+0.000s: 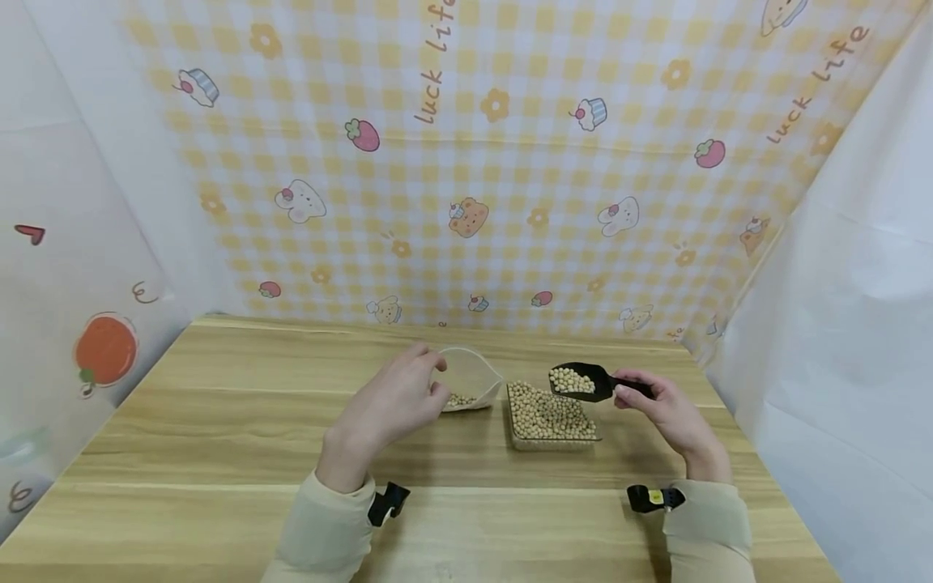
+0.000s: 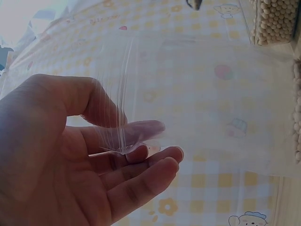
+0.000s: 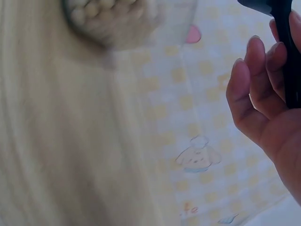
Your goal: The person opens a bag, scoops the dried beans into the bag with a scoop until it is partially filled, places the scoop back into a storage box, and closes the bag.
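With thumb and fingers my left hand [image 1: 394,398] pinches the mouth of a clear zip bag [image 1: 472,374], which stands spread open with some pale round beans in its bottom. The bag's ridged zip edge [image 2: 123,94] shows between thumb and fingers in the left wrist view. My right hand [image 1: 674,417] grips the handle of a black scoop [image 1: 601,383], held level above the right part of a clear box [image 1: 555,444]. A heap of beans [image 1: 572,380] lies in the scoop. More soybean-like beans [image 1: 547,414] fill the box, beside the bag.
The wooden table [image 1: 240,437] runs back to a yellow checked cloth [image 1: 408,210] with cartoon prints. White sheets hang at the left [image 1: 87,202] and the right [image 1: 838,324]. Each wrist wears a small black camera mount.
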### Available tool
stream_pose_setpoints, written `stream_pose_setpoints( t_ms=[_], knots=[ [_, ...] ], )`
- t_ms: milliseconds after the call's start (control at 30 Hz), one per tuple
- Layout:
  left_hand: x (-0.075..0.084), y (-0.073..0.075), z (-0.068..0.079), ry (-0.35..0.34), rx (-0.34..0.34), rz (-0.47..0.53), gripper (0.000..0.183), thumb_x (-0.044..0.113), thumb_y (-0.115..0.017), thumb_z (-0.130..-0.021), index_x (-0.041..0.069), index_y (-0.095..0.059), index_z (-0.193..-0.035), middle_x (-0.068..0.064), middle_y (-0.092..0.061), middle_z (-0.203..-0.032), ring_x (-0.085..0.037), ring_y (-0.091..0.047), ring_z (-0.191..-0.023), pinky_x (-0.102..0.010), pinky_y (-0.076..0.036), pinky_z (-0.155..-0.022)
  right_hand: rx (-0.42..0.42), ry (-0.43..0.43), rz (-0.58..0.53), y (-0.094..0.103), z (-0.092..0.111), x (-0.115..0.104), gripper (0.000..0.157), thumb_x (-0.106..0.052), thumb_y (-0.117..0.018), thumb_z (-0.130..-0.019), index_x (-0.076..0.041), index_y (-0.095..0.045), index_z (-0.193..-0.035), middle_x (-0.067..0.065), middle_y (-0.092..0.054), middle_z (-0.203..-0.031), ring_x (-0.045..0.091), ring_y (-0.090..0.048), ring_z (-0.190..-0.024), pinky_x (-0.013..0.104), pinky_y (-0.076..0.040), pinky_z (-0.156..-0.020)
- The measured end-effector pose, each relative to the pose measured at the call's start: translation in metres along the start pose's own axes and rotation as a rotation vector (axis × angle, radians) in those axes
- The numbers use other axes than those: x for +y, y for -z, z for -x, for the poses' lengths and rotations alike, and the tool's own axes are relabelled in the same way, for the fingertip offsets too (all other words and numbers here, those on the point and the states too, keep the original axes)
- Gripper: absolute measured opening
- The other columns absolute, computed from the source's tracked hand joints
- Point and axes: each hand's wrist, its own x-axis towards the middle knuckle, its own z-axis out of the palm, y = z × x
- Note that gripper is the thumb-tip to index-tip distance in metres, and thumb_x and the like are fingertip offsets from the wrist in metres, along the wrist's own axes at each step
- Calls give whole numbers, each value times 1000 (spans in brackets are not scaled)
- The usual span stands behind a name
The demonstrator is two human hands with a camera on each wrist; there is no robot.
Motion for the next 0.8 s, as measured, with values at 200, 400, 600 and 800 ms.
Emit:
stream_pose_setpoints(
  t_ms=[200, 400, 600, 800],
  knots=[
    [0, 0, -1, -4, -5, 2, 34, 13, -51, -89, 0, -64, -117, -6, -57, -116, -13, -50, -70, -30, -45, -66, 18, 20, 82, -1, 0, -22, 34, -10, -56, -99, 10, -55, -126, 10, -66, -93, 13, -63, -87, 23, -50, -81],
    [1, 3, 0, 6, -3, 2, 34, 13, -51, -89, 0, -64, -117, -5, -57, -115, -14, -50, -70, -29, -45, -65, 33, 73, 105, -3, -1, -45, 31, -9, -57, -98, 8, -56, -124, 7, -67, -91, 14, -63, -87, 22, -50, -80],
    [1, 4, 0, 7, -3, 8, 35, 13, -51, -89, 0, -64, -118, -5, -57, -114, -13, -48, -65, -30, -45, -62, 55, 145, 85, -10, 0, -65, 27, -1, -57, -96, 7, -59, -122, 11, -66, -90, 15, -63, -85, 23, -51, -78],
    [1, 3, 0, 7, -9, 13, 34, 13, -51, -89, 0, -64, -118, -5, -57, -114, -12, -49, -65, -29, -45, -61, 49, 224, 93, -24, -1, -84, 26, 5, -57, -94, 6, -61, -120, 13, -66, -90, 16, -64, -81, 24, -52, -69]
  ],
)
